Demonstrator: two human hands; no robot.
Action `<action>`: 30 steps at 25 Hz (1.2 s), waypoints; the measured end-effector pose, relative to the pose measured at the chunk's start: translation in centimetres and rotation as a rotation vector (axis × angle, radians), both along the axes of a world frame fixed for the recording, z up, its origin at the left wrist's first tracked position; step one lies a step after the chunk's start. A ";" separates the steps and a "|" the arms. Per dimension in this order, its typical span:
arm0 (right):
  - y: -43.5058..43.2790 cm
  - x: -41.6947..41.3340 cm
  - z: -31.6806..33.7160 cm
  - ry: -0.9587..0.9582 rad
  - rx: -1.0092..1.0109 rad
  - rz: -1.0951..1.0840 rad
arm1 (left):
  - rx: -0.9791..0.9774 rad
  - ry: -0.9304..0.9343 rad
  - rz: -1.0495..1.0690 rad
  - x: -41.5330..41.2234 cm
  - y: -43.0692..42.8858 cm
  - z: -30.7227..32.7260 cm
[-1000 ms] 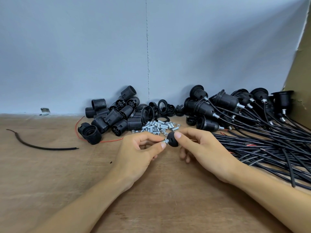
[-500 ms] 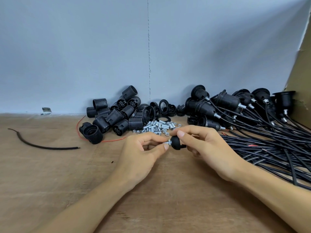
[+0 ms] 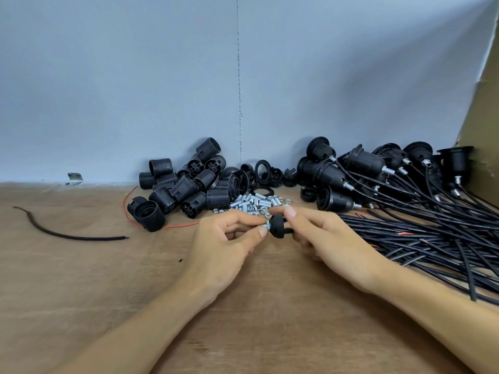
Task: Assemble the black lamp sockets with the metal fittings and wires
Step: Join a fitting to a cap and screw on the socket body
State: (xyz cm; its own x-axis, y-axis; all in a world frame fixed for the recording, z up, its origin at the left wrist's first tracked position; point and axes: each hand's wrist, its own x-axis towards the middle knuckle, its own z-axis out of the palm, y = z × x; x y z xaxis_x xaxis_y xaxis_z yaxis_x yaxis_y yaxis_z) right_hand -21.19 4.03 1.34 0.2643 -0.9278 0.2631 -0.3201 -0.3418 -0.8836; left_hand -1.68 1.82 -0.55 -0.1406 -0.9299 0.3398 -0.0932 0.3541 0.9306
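Observation:
My right hand (image 3: 324, 236) pinches a small black socket cap (image 3: 279, 227) just above the wooden table. My left hand (image 3: 224, 244) grips a short metal fitting (image 3: 266, 225) with thumb and forefinger at the cap's left end. The fitting sits in the cap's hole. Behind my hands lies a scatter of silver metal fittings and nuts (image 3: 256, 202). A pile of black threaded socket bodies (image 3: 189, 184) sits at the back left. Finished sockets with wires (image 3: 351, 171) are heaped at the back right.
Black wires (image 3: 432, 238) fan across the table's right side. A loose black cable piece (image 3: 67, 234) lies at the left, and a thin red wire (image 3: 129, 209) curls by the socket pile. Black rings (image 3: 263, 168) lean near the blue wall. A cardboard panel (image 3: 483, 103) stands at far right.
Both hands have stayed together over the table's middle. The cap has turned slightly in my right fingers, with the metal fitting still at its left end.

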 end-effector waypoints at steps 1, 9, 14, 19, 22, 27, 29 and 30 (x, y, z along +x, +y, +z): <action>-0.1 0.0 -0.2 0.097 -0.029 -0.021 | -0.007 0.002 0.001 0.0 0.0 0.0; 0.6 0.2 0.2 -0.046 -0.061 0.063 | 0.038 0.050 0.014 0.2 -0.5 -0.2; 0.3 0.1 -0.3 0.226 -0.220 -0.118 | 0.093 0.041 -0.039 0.3 -0.4 -0.1; 0.3 0.4 -0.5 0.329 -0.301 -0.164 | 0.094 0.002 -0.074 0.0 0.1 0.0; 0.3 0.4 -0.4 0.376 -0.369 -0.163 | 0.062 0.035 -0.053 -0.4 0.7 -0.1; 0.1 0.3 -0.3 0.405 -0.312 -0.183 | -0.085 -0.106 -0.066 -1.1 1.5 -0.2; -0.2 0.1 -0.3 0.412 -0.245 -0.228 | -0.086 -0.123 -0.074 -1.3 1.6 -0.1; -0.4 -0.1 -0.2 0.408 -0.219 -0.265 | -0.072 -0.114 -0.056 -1.3 1.3 -0.1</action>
State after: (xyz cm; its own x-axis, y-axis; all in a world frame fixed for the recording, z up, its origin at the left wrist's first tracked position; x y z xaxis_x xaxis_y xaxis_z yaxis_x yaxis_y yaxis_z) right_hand -21.32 3.67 1.13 0.1501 -0.9116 0.3827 -0.7233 -0.3652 -0.5861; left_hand -2.98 3.14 -0.63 -0.2325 -0.8934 0.3843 -0.1751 0.4271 0.8871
